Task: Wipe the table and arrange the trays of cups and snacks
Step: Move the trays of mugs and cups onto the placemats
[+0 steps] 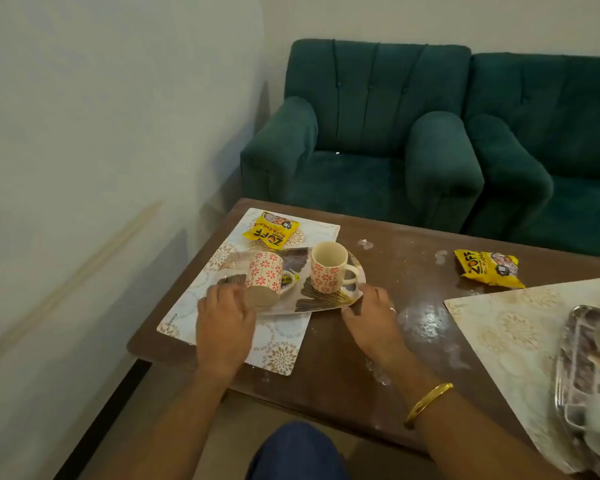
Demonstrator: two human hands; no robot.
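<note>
On the placemat (278, 344), left hand (224, 323) and right hand (371, 317) grip the tray (312, 296); a snack packet (270, 230) lies just behind.

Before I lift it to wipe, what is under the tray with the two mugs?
A floral placemat shows under the tray, whose right end overhangs the table. Anything beneath its middle is covered.

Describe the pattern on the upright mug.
The upright mug is cream with red-orange flower motifs; the head view shows it best.
</note>
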